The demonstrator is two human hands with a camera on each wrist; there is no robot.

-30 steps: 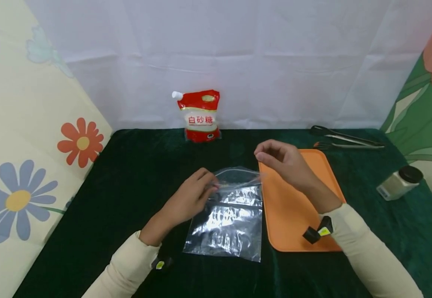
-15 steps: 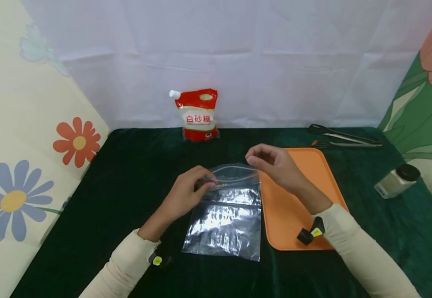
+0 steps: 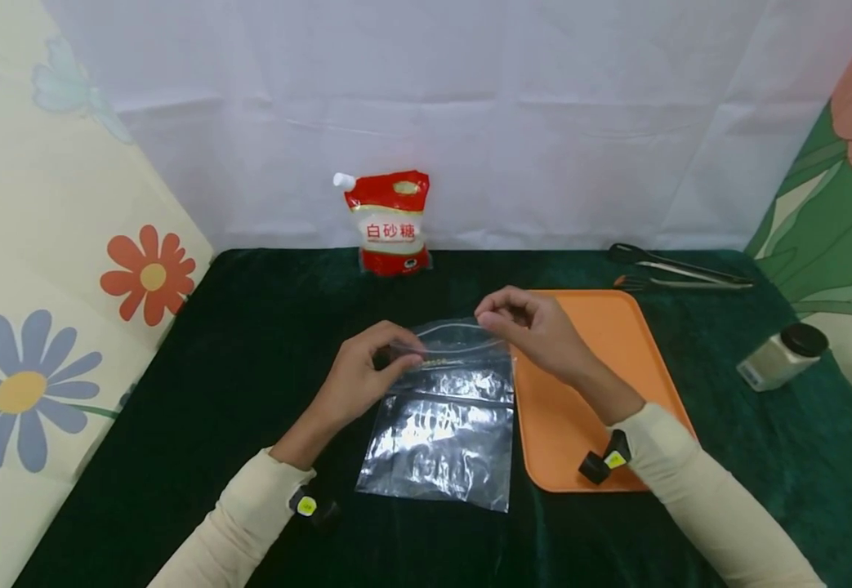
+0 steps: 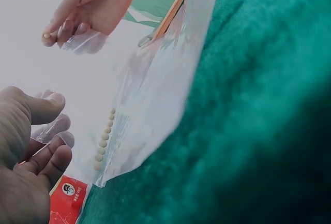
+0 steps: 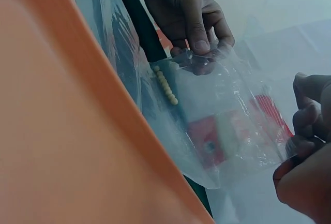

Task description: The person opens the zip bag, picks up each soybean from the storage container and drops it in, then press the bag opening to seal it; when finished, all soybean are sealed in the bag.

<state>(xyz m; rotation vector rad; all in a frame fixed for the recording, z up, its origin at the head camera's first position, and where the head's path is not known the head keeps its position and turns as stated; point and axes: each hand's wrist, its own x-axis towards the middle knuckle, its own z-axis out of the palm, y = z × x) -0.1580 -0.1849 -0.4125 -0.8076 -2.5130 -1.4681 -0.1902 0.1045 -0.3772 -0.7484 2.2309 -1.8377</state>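
Observation:
A clear zip bag (image 3: pixel 436 457) lies on the dark green cloth, its upper end raised and its mouth parted. My left hand (image 3: pixel 367 371) pinches the left side of the mouth between thumb and fingers. Inside, several soybeans (image 5: pixel 165 85), small, round and pale yellow, line up in a row below the mouth. Over the bag's right corner, my right hand (image 3: pixel 532 331) has thumb and forefinger together. In the left wrist view, a single soybean (image 4: pixel 46 35) shows at those fingertips. Bag film lies against the lower fingers of that hand; whether they grip it I cannot tell.
An orange tray (image 3: pixel 602 392) lies right of the bag, under my right forearm. At the back stands a red-and-white sugar pouch (image 3: pixel 392 224) with a white cap. Black-handled tongs (image 3: pixel 679 268) lie at the far right. A black-lidded jar (image 3: pixel 782 359) leans near the right edge.
My right hand has moved left and slightly down, from over the tray's edge to the bag's mouth. The left hand has shifted slightly left, still holding the bag.

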